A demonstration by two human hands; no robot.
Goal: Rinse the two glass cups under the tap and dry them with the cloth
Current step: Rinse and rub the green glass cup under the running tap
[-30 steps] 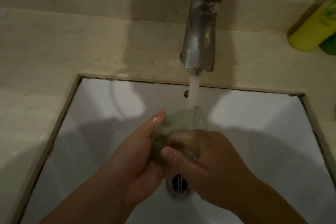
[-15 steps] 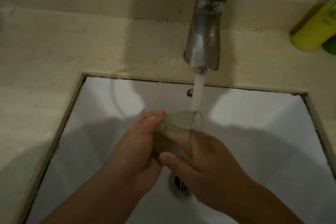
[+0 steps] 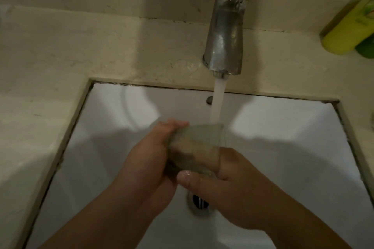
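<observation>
Both hands' grip, left hand [image 3: 149, 159] and right hand [image 3: 232, 184], clasps glass cup [image 3: 197, 143] between them.

We see a shiny silver metal tap [image 3: 226, 32], a smooth glossy white sink basin [image 3: 283, 127], a dull, rough beige stone counter [image 3: 81, 50], a see-through glass cup [image 3: 194, 145], and a smooth yellow plastic bottle [image 3: 348, 28].

Over the white sink [image 3: 113, 131], the left hand [image 3: 149, 159] and right hand [image 3: 232, 186] grip a glass cup [image 3: 198, 143] under the water stream [image 3: 217, 101] from the metal tap [image 3: 226, 32]. A yellow-green bottle [image 3: 350, 24] stands far right on the counter [image 3: 60, 50].
</observation>
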